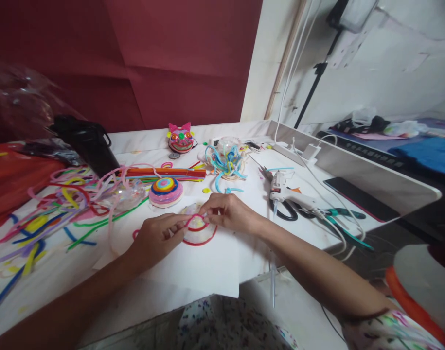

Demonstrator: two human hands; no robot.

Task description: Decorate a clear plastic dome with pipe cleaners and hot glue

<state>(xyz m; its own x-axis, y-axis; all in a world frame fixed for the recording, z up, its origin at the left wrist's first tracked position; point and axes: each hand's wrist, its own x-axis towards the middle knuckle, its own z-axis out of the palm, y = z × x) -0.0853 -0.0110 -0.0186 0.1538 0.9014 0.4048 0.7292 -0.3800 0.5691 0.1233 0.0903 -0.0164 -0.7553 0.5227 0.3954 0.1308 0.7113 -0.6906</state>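
A clear, whitish dome with red rings round it sits on white paper near the table's front. Over its top, my left hand pinches a pink-red fuzzy strip from the left. My right hand pinches the same strip from the right, thumb and finger pressed together. Part of the dome is hidden behind my hands. Just beyond my left hand stands a finished-looking dome wound in blue, yellow, orange and pink rings.
Loose coloured strips and a strip bundle lie left and behind. A pink cat-like mask and a blue strip tangle are at the back. A glue gun, black-handled scissors, pliers and cables lie right.
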